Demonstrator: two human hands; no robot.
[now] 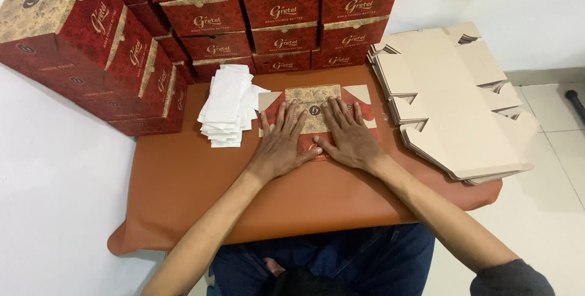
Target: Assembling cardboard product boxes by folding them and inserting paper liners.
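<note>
Both hands, the left hand [281, 145] and right hand [348, 137], press open-palmed, grip unclosed, on a flat red-and-gold carton blank [314, 102] near the counter's [183, 186] far edge, between white paper sheets [226, 106] and stacked tan blanks [451, 107].

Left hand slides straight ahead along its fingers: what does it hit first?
The left hand lies flat on the flat box blank; past its far edge, probably the stacked red boxes. Depth unclear.

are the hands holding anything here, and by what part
Nothing is gripped. Both the left hand and the right hand lie flat, palms down, pressing the middle of the flat box blank on the table.
</note>
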